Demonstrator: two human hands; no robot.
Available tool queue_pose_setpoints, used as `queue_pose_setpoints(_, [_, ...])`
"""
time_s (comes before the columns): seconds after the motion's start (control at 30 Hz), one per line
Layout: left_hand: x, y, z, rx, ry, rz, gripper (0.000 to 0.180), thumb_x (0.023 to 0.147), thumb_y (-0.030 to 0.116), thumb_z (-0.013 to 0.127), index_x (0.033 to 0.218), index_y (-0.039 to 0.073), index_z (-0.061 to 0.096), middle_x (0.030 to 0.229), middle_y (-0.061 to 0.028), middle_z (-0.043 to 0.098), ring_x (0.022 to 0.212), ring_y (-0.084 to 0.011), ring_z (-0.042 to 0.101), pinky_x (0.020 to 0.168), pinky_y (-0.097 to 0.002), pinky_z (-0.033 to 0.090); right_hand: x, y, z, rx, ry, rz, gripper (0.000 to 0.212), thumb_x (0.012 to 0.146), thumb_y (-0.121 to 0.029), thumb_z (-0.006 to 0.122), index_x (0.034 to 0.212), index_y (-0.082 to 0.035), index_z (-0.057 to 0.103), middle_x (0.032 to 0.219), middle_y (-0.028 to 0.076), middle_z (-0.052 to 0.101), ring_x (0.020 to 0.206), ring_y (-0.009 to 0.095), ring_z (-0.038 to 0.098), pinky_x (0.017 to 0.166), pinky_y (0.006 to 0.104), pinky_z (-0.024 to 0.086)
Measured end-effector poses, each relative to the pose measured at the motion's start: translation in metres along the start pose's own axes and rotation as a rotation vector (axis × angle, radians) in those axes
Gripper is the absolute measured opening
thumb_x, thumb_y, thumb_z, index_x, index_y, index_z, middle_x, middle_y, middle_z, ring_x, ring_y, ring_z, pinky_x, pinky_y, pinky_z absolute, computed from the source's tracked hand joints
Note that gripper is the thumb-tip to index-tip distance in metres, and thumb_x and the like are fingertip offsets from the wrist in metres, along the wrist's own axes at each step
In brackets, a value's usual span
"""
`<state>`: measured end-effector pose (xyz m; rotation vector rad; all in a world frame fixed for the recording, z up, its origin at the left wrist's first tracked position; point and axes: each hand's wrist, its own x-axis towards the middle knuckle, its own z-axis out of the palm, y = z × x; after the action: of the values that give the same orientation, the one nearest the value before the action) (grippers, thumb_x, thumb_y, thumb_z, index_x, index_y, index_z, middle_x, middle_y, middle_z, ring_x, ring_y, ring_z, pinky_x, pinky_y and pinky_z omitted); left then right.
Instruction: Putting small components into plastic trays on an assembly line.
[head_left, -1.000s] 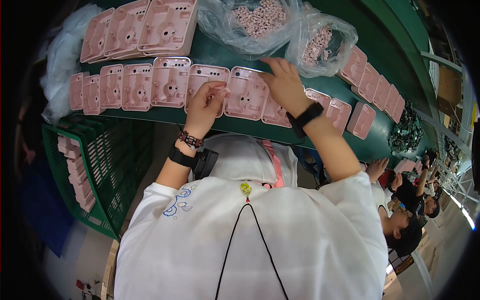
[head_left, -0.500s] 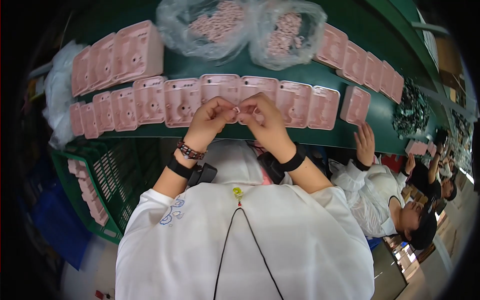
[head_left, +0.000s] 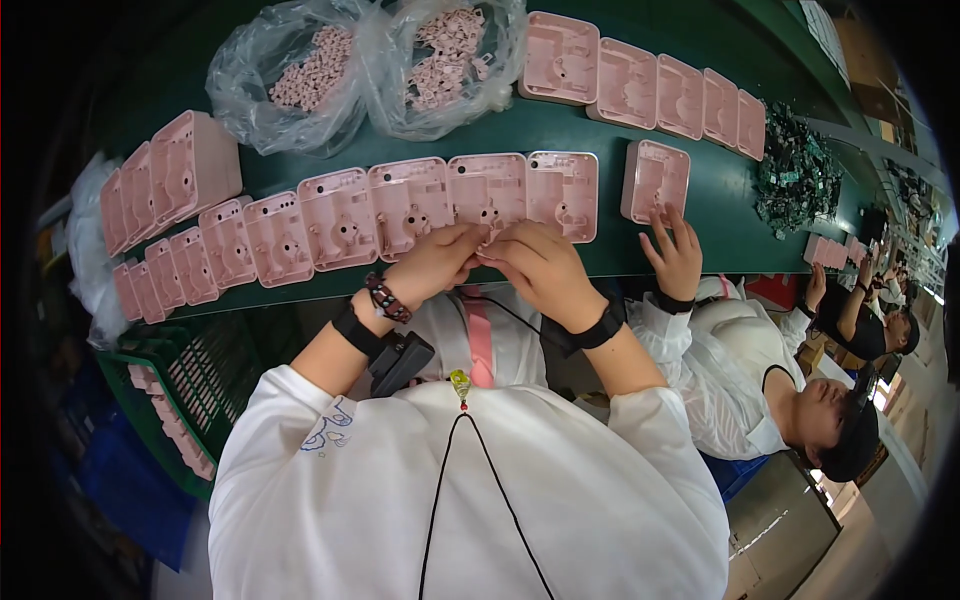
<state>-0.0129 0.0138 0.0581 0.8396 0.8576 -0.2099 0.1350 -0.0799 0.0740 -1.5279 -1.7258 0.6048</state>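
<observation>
My left hand (head_left: 440,263) and my right hand (head_left: 545,272) meet at the fingertips over the front edge of the green table. Both are closed in a pinch. Whatever lies between the fingertips is too small and covered to make out. Just beyond them stands a pink plastic housing (head_left: 487,183), open side up, with small posts and a dark round hole inside. Another pink housing (head_left: 562,190) sits to its right, beyond my right hand. More of the same housings (head_left: 335,215) continue the row to the left.
Two clear plastic bags (head_left: 235,85) (head_left: 395,105) of small pink parts lie at the back. More housings (head_left: 560,60) line the back right, near a heap of dark green pieces (head_left: 795,175). A co-worker's hand (head_left: 675,255) touches a separate housing (head_left: 655,165). A green crate (head_left: 215,375) stands lower left.
The view has swung right, so the housings and bags appear farther left. My joined hands have shifted right along the row and nearer the table edge. The co-worker's hand has reached the separate housing.
</observation>
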Motion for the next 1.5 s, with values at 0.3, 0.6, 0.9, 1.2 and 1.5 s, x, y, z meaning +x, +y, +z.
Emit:
queue_pose_setpoints(0.3, [0.03,-0.001,0.02,-0.235,-0.112,-0.022,0.024,0.088,0.031,0.048,0.096,0.009,0.055,0.07,0.0005,0.048,0.045,-0.0091,0.041,0.038,-0.0222,0.031,-0.004,0.043,-0.049,-0.208,-0.038,-0.135,0.02,0.065,-0.004,0.062,0.084,-0.008,0.057,0.078,0.005,0.057,0.069,0.024,0.056,0.059,0.0323,0.045])
queue_pose_setpoints(0.6, [0.076,0.001,0.047,1.291,0.52,0.518,0.03,0.076,0.023,0.058,0.105,0.016,0.054,0.092,-0.0101,0.052,0.058,-0.0276,0.058,0.046,-0.0364,0.047,0.031,0.146,-0.071,-0.465,-0.222,-0.334,0.012,0.06,-0.009,0.059,0.072,-0.009,0.06,0.078,0.003,0.051,0.073,0.019,0.052,0.061,0.0297,0.041])
queue_pose_setpoints(0.9, [0.08,-0.002,0.04,1.227,0.545,0.561,0.033,0.074,0.021,0.061,0.106,0.016,0.055,0.091,-0.0068,0.052,0.059,-0.0253,0.059,0.047,-0.0346,0.048,0.057,0.162,-0.048,-0.447,-0.467,-0.556,0.01,0.063,-0.015,0.056,0.071,-0.011,0.062,0.089,0.0,0.05,0.086,0.017,0.048,0.071,0.0277,0.038])
queue_pose_setpoints(1.2, [0.079,-0.005,0.041,1.254,0.581,0.528,0.036,0.072,0.021,0.063,0.107,0.021,0.055,0.091,-0.0007,0.053,0.06,-0.0208,0.059,0.05,-0.0325,0.048,0.051,0.156,-0.055,-0.404,-0.468,-0.465,0.015,0.064,-0.009,0.058,0.077,-0.012,0.065,0.108,0.003,0.051,0.095,0.022,0.046,0.082,0.0312,0.038])
queue_pose_setpoints(1.5, [0.08,-0.004,0.04,1.275,0.573,0.556,0.036,0.072,0.022,0.064,0.107,0.021,0.056,0.09,-0.0011,0.053,0.06,-0.0207,0.059,0.048,-0.0326,0.048,0.004,0.141,-0.056,-0.478,-0.126,-0.004,0.027,0.064,-0.003,0.057,0.087,-0.015,0.066,0.12,0.006,0.045,0.104,0.028,0.042,0.086,0.0373,0.036])
